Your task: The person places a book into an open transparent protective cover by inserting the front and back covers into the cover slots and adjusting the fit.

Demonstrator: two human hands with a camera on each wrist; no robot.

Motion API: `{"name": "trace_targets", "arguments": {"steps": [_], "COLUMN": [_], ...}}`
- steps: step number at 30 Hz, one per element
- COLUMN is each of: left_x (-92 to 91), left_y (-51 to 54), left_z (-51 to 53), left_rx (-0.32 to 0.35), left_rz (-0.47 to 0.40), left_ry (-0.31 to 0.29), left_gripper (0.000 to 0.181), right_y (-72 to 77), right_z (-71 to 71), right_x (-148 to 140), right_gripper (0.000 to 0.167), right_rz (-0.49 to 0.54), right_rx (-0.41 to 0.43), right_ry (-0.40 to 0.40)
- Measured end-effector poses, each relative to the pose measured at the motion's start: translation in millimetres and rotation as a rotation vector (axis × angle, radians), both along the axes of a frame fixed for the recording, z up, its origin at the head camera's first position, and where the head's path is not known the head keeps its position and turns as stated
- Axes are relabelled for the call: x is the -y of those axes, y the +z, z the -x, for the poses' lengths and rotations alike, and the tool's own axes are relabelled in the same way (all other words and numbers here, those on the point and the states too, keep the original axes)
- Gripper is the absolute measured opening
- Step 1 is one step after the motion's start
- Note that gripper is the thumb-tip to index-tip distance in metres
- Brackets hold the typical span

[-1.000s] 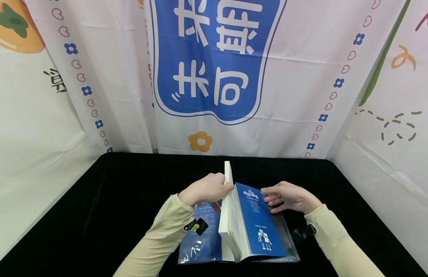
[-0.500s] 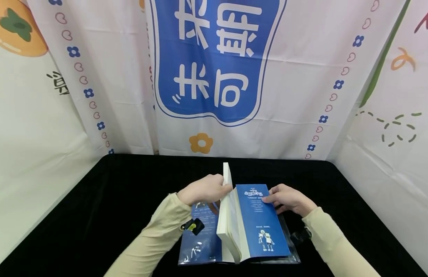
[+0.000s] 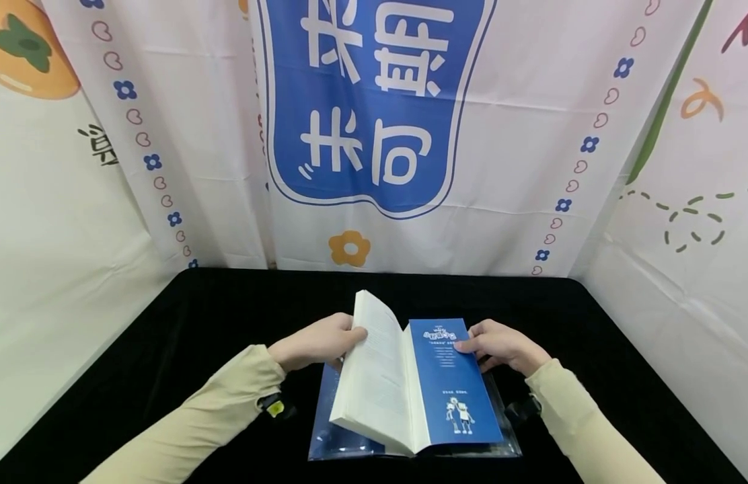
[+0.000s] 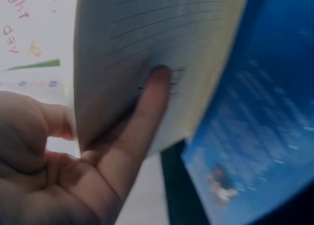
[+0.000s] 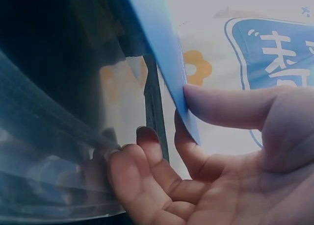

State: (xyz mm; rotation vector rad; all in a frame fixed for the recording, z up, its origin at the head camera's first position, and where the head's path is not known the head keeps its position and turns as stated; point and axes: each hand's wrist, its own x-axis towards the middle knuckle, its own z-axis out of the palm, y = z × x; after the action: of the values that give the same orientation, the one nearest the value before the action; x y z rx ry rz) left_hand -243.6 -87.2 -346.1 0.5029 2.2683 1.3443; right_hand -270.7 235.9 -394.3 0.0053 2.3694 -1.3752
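**A book (image 3: 415, 410) held wide on a black table (image 3: 229, 302)**

Head view: A person's left hand (image 3: 318, 341) grips the page block (image 3: 374, 373), thumb across its face, and holds it tilted up on the left. The right hand (image 3: 504, 346) pinches the outer edge of the blue flap (image 3: 449, 380). The book rests well in from the black table's far edge, a little nearer the right edge than the left, with its clear cover (image 3: 483, 449) showing beneath the flap. Should the left thumb slacken, the propped pages would likely flop over.

Left wrist view: The left hand is clamped on the page block, one finger laid along a page with ruled lines (image 4: 167, 14). The view is soft. Too firm a squeeze there could crease the paper.

Right wrist view: Thumb and forefinger come together on the blue flap; the other fingers (image 5: 130, 178) bend close to the clear cover, though whether they touch it cannot be told. A sharp tug might fold or tear the flap, and a snagged fingertip could drag the plastic along with it.
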Motion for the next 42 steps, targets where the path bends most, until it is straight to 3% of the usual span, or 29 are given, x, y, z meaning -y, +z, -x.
{"name": "trace_targets", "arguments": {"steps": [6, 12, 18, 24, 28, 35, 42], "left_x": [19.6, 30.2, 36.6, 37.9, 35.6, 34.3, 35.9], "left_y": [-18.4, -36.8, -49.2, -52.4, -50.5, -47.6, -46.7], "left_z": [-0.5, 1.1, 7.3, 8.9, 7.7, 5.7, 5.5], "left_rx": [0.094, 0.108, 0.104, 0.090, 0.058, -0.077, -0.241], "left_rz": [-0.106, -0.076, -0.025, 0.000, 0.028, 0.144, 0.283], "left_ry": [0.073, 0.217, 0.228, 0.248, 0.278, 0.332, 0.281], "left_gripper": [0.039, 0.031, 0.023, 0.019, 0.014, 0.018, 0.011], "right_y": [0.8, 0.8, 0.4, -1.7, -2.7, -3.5, -4.7], "right_z": [0.8, 2.9, 2.6, 2.3, 2.0, 1.5, 2.2], "right_x": [1, 2, -1, -2, -2, -1, 1], "right_gripper": [0.019, 0.019, 0.020, 0.020, 0.020, 0.021, 0.020], "right_rz": [-0.002, -0.010, -0.016, -0.014, -0.017, -0.021, -0.029], "right_rx": [-0.004, -0.005, -0.002, -0.001, -0.004, -0.004, 0.000], "right_ry": [0.012, 0.023, 0.018, 0.024, 0.025, 0.029, 0.029]}}
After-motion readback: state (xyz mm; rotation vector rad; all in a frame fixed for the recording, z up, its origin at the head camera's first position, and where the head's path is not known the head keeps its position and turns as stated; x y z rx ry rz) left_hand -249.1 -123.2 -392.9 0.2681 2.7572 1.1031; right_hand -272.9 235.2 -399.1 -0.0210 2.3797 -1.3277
